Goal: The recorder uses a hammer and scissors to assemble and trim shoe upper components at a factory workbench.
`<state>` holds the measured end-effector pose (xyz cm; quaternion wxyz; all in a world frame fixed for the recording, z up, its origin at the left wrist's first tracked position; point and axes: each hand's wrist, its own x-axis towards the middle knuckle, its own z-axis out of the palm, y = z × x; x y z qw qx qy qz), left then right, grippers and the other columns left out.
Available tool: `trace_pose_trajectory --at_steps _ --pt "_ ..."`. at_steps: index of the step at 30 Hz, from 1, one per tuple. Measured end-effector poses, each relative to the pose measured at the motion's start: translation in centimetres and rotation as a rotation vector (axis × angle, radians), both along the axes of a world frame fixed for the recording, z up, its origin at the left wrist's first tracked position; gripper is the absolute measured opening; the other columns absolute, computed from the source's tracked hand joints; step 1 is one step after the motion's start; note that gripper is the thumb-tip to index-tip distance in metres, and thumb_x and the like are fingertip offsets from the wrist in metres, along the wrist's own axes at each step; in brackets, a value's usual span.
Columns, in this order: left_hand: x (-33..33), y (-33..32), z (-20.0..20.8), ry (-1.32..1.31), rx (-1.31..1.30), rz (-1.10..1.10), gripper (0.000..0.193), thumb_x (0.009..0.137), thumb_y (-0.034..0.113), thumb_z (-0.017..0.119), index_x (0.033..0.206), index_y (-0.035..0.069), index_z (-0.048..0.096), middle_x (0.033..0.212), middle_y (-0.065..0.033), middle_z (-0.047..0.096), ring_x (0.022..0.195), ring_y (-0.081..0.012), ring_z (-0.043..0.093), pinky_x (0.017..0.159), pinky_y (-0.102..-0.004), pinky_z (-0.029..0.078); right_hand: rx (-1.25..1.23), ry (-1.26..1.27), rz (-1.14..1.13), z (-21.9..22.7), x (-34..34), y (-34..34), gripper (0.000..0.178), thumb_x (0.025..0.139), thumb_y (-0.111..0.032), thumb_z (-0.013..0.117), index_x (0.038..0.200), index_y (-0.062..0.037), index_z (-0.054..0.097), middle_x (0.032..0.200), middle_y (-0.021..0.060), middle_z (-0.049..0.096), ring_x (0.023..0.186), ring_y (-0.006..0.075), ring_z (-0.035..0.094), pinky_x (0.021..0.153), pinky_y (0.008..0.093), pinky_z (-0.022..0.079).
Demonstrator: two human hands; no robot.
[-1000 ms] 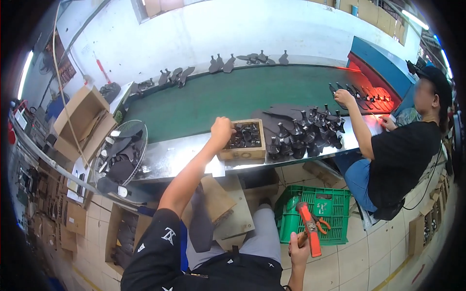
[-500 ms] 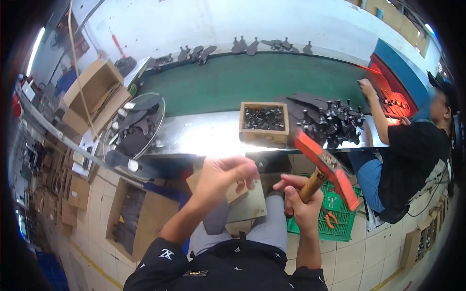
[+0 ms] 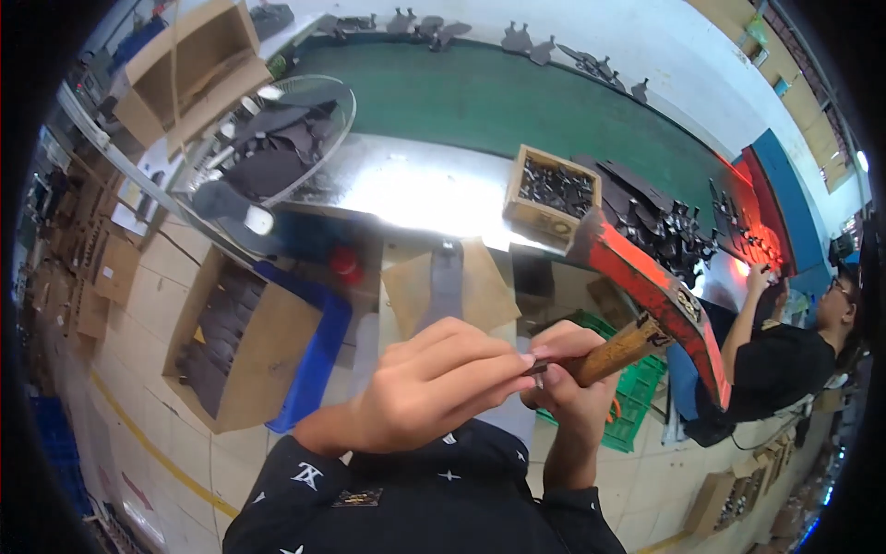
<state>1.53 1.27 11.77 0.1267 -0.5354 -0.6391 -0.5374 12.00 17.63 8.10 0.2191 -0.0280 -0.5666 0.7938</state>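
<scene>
A hammer with a red, worn head (image 3: 660, 291) and a wooden handle (image 3: 616, 353) is in my right hand (image 3: 577, 392), its head tilted up to the right. My left hand (image 3: 434, 388) is closed, its fingertips pinching a small dark metal piece (image 3: 538, 367). The right thumb and forefinger meet that piece from the other side, so its shape is partly hidden. Beyond my hands, a dark grey flat cutout (image 3: 447, 282) lies on a tan board (image 3: 406, 286) in front of my lap.
A wooden box of small metal parts (image 3: 554, 189) stands on the bench edge, beside a pile of dark pieces (image 3: 646, 208). At left are a wire basket (image 3: 346, 125), a carton (image 3: 268, 355) and a blue crate (image 3: 323, 342). A co-worker (image 3: 784, 360) sits at right near a green crate (image 3: 637, 397).
My hands have come together, and a small metal piece now shows between the fingertips. The hammer stays in my right hand. The view has shifted, uncovering the grey cutout on the board.
</scene>
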Motion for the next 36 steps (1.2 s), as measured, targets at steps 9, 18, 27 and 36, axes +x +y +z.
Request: trace_pose_trajectory --at_steps 9,18,27,36 --pt "-3.1 -0.5 -2.6 0.001 -0.081 -0.073 0.030 0.069 0.010 0.084 0.095 0.003 0.069 0.092 -0.0077 0.067 0.080 -0.0241 0.063 0.071 -0.0329 0.053 0.055 0.000 0.128 -1.8 -1.0 0.4 0.024 0.078 0.002 0.075 0.100 0.0040 0.065 0.103 0.0156 0.067 0.071 0.0111 0.061 0.061 0.0216 0.048" --pt "-12.9 3.8 -16.0 -0.245 -0.209 0.222 0.040 0.077 0.020 0.081 0.108 0.001 0.065 0.103 -0.0135 0.069 0.096 -0.0249 0.065 0.088 -0.0356 0.050 0.467 -0.157 -0.096 -5.9 -8.0 2.8 0.021 0.085 -0.006 0.074 0.102 0.0039 0.068 0.099 0.0085 0.072 0.080 0.0096 0.064 0.071 0.0244 0.051" --pt "-8.1 3.1 -15.3 -0.757 -0.137 0.153 0.026 0.078 0.012 0.080 0.101 0.001 0.073 0.087 -0.0085 0.075 0.075 -0.0067 0.062 0.069 -0.0281 0.051 0.853 -0.133 -0.030 -8.7 -11.2 3.3 0.016 0.084 -0.006 0.070 0.098 0.0005 0.067 0.073 0.0168 0.061 0.060 0.0197 0.053 0.059 0.0318 0.045" --pt "-8.3 2.1 -16.2 -0.506 -0.193 0.229 0.028 0.076 0.016 0.082 0.095 -0.002 0.071 0.074 -0.0133 0.069 0.061 -0.0145 0.063 0.058 -0.0313 0.050 0.984 -0.037 -0.019 -8.4 -11.0 2.4 0.020 0.076 0.002 0.071 0.096 -0.0008 0.067 0.093 0.0150 0.069 0.078 0.0316 0.068 0.067 0.0349 0.052"
